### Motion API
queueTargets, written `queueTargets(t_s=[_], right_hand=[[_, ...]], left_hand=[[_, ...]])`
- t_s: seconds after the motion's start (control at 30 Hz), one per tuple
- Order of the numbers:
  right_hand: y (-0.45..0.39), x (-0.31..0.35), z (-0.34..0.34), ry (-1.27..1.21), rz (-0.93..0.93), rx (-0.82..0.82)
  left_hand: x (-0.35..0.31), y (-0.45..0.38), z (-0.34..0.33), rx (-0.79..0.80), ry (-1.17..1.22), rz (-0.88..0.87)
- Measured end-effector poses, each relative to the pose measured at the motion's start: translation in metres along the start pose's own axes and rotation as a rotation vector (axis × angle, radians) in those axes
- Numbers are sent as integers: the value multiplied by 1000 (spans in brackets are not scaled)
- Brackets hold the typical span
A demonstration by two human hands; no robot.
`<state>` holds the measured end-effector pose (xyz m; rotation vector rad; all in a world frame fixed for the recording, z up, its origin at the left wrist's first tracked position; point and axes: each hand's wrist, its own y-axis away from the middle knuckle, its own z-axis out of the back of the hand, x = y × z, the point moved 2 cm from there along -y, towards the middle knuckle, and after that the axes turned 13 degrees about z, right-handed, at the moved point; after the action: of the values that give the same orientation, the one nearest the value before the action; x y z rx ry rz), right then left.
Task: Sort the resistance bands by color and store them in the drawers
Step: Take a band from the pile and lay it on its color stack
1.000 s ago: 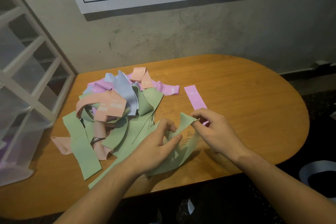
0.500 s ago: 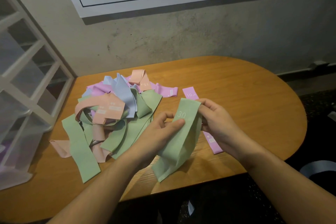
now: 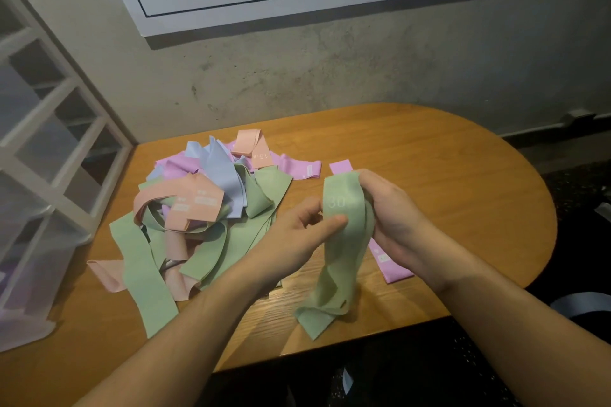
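Lifted higher since a second ago, the green band marked 30 now hangs folded between both grips. Far left of them, the translucent drawer unit shows purple low inside. Left hand pinches the band; right hand clamps its top above the surface, the mixed pile lying left, a pink band beneath.
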<state>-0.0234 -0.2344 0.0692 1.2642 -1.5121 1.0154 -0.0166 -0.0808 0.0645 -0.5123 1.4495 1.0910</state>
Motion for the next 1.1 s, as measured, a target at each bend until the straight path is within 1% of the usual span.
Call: queueTargets(t_s=[0.07, 0.2, 0.33, 0.43, 0.47, 0.57, 0.63, 0.7, 0.8, 0.9, 1.1], right_hand=[[-4, -3, 2, -48, -33, 13], [-7, -9, 6, -40, -79, 40], [-4, -15, 8, -146, -116, 126], [-3, -26, 12, -271, -134, 130], [-3, -32, 14, -273, -141, 145], [0, -44, 23, -163, -161, 233], [5, -45, 29, -167, -149, 273], [6, -47, 35, -126, -115, 258], [6, -50, 47, 62, -121, 246], [8, -54, 55, 138, -162, 275], [0, -62, 70, 356, -156, 198]], left_hand=[[-1, -5, -4, 20, 75, 16], [-4, -14, -12, 18, 261, 68], [-12, -19, -16, 32, 425, 86], [-18, -24, -18, 80, 542, 84], [-21, -26, -18, 83, 583, 86], [-27, -37, -16, 56, 701, 98], [-28, -46, -13, 24, 756, 94], [-28, -56, -10, -22, 824, 105], [-21, -72, -5, -93, 916, 132], [-13, -84, -4, -157, 911, 149], [-4, -112, -7, -201, 925, 204]])
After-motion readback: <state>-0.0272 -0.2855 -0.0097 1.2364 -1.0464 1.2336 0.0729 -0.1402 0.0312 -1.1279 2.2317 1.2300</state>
